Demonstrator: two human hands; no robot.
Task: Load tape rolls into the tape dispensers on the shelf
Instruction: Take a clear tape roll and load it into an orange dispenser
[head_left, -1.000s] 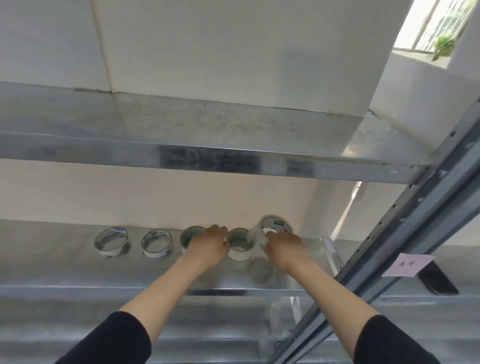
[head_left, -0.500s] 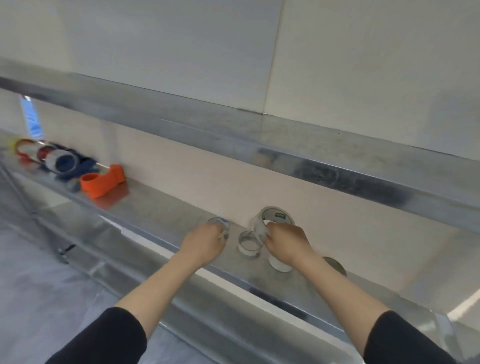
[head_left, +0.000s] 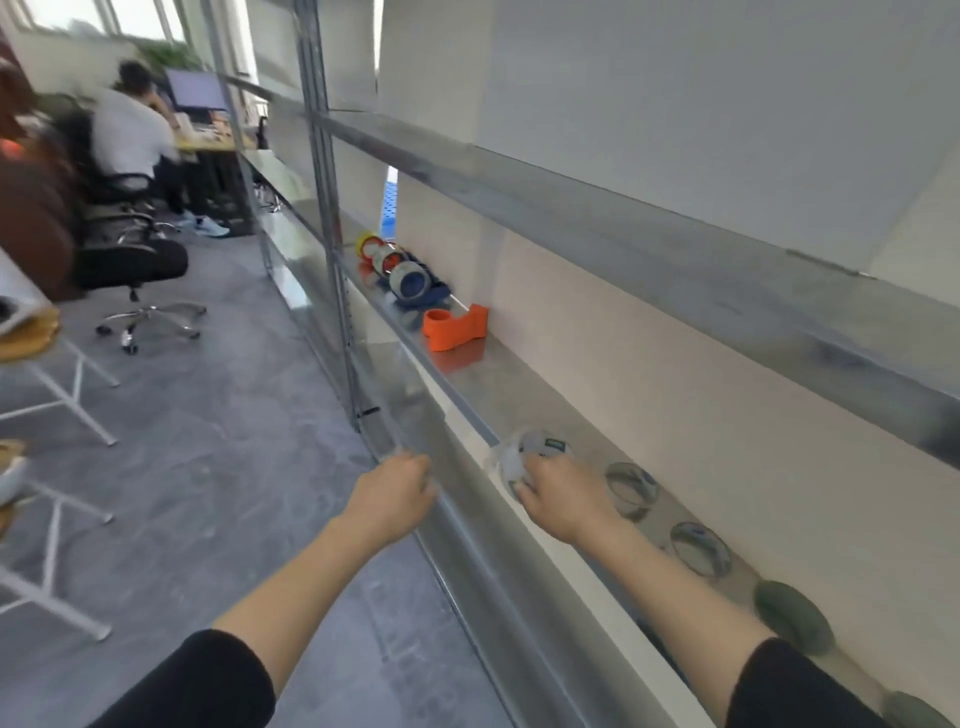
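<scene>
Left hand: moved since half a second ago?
Yes. The left hand has pulled back off the shelf toward the person; it now sits in front of the shelf's front edge.

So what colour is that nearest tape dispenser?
The tape dispenser is orange, seen in the head view.

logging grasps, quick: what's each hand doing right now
Left hand: curled, cannot tell whether it holds anything.
Right hand: holding the white tape roll.
</scene>
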